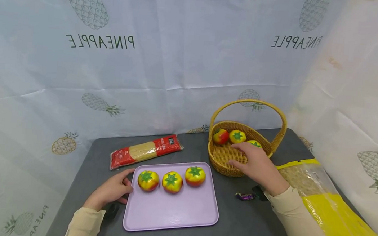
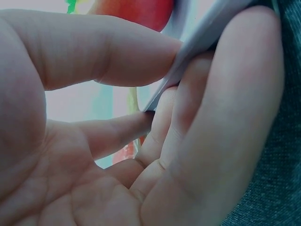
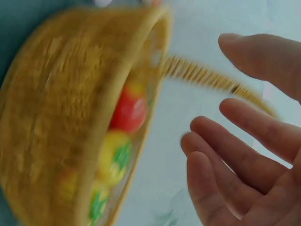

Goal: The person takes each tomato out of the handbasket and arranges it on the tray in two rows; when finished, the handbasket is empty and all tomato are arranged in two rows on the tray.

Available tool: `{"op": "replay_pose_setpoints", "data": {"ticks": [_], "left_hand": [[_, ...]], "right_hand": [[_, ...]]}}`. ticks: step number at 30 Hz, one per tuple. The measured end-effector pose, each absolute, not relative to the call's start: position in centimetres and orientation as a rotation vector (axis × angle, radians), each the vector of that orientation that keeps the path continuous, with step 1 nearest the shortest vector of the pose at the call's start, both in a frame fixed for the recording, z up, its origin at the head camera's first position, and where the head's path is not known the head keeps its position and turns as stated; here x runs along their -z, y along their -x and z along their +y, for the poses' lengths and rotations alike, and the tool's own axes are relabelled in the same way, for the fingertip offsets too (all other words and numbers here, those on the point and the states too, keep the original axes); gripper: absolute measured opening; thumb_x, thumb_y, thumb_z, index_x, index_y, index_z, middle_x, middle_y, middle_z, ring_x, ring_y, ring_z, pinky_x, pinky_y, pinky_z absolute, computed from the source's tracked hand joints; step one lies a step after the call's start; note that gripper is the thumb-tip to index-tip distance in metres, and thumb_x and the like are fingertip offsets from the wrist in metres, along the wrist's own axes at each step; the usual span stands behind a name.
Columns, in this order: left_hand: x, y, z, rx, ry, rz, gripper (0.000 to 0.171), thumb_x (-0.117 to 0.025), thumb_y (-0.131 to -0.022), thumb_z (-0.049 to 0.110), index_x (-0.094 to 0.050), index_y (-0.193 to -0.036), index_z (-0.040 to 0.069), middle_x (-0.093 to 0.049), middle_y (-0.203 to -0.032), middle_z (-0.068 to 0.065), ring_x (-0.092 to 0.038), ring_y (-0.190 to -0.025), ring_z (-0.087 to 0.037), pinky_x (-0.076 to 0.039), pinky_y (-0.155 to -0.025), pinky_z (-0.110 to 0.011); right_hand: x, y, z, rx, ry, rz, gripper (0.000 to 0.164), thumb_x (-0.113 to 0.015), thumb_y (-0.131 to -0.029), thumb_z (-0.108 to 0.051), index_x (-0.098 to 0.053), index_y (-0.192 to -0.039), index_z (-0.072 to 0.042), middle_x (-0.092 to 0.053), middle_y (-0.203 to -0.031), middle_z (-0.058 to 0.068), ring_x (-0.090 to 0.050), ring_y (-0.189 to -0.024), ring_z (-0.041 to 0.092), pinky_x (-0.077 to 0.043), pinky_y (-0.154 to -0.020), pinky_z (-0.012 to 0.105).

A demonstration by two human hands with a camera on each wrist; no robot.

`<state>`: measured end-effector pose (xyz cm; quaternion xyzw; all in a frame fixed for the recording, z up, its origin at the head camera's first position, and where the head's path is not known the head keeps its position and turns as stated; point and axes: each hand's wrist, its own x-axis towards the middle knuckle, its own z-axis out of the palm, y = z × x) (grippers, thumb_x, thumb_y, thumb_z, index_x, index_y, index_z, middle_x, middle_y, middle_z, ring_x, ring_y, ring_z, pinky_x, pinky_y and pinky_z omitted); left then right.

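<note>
A lilac tray (image 1: 170, 218) carries three yellow-and-red fruits (image 1: 171, 182) with green star-shaped tops, set in a row. My left hand (image 1: 111, 191) pinches the tray's left rim; in the left wrist view the thumb meets the rim (image 2: 188, 54) with fingers on its other side. A wicker basket (image 1: 220, 159) with a tall arched handle holds three similar fruits (image 1: 237, 136). Over the basket's front right part hovers my right hand (image 1: 254, 163), thumb and fingers spread apart, nothing between them. In the right wrist view it shows beside the basket's opening, palm bare.
Behind the tray lies a red-ended pack of dry noodles (image 1: 146, 151). A small purple wrapped sweet (image 1: 245, 196) is on the dark table (image 1: 234, 225), below the basket. A large yellow-and-clear bag (image 1: 329, 206) lies along the right side. Pineapple-print cloth (image 1: 179, 59) hangs behind.
</note>
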<state>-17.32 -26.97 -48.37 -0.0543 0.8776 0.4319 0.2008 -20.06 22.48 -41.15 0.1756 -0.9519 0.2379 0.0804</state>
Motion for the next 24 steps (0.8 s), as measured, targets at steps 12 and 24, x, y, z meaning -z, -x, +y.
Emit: {"op": "replay_pose_setpoints", "data": {"ticks": [12, 24], "left_hand": [[48.2, 18.1, -26.5, -1.209, 0.171, 2.442, 0.079, -0.074, -0.093, 0.009, -0.041, -0.164, 0.011, -0.057, -0.1, -0.014, -0.065, -0.081, -0.026, -0.068, -0.067, -0.039], [49.0, 17.5, -27.2, -1.229, 0.185, 2.429, 0.078, -0.074, -0.091, 0.008, -0.043, -0.162, 0.009, -0.057, -0.098, -0.013, -0.063, -0.08, -0.025, -0.068, -0.065, -0.042]], "right_hand": [[42.6, 23.9, 29.1, -0.64, -0.381, -2.984, 0.063, -0.083, -0.095, -0.021, -0.059, -0.148, 0.001, -0.06, -0.151, 0.028, -0.058, -0.135, 0.051, -0.052, -0.108, 0.068], [45.1, 25.3, 28.8, -0.581, -0.375, -2.972, 0.062, -0.082, -0.094, -0.017, -0.057, -0.146, 0.006, -0.059, -0.146, 0.03, -0.059, -0.13, 0.05, -0.054, -0.105, 0.065]]}}
